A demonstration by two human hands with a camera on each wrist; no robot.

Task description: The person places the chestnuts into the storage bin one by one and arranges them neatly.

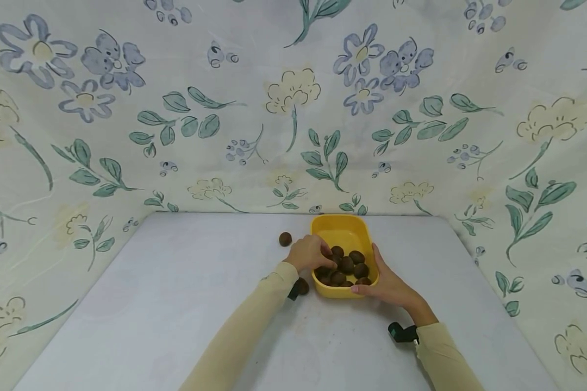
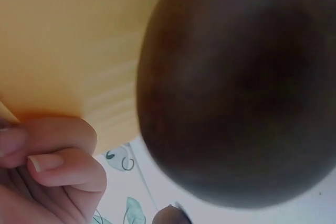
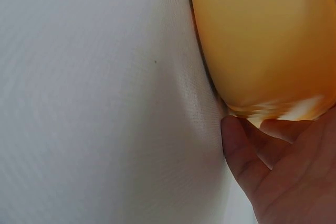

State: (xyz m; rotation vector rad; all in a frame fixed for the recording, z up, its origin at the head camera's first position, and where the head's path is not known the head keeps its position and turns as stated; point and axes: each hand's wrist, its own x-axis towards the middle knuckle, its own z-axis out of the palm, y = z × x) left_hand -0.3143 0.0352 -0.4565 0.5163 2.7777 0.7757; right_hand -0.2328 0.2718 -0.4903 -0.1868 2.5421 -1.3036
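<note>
A yellow plastic box [image 1: 342, 233] stands near the table's back edge, with several round, dark brown fruits [image 1: 347, 265] heaped in its front half. My left hand [image 1: 309, 254] reaches over its left rim, thumb and fingers curled around a dark brown fruit among the others; its fingertips are partly hidden. In the left wrist view, curled fingers [image 2: 68, 166] show beside the box's yellow wall. With the thumb at the front rim and the fingers along the right wall, my right hand [image 1: 388, 282] grips the front right corner. The right wrist view shows its fingertips [image 3: 236, 135] low against the box [image 3: 262, 40].
One loose brown fruit [image 1: 285, 239] lies left of the box. Another [image 1: 301, 286] sits by the box's front left corner, under my left wrist, and looms large in the left wrist view. Flowered cloth [image 1: 254, 157] surrounds the white table [image 1: 176, 282] at the back and sides.
</note>
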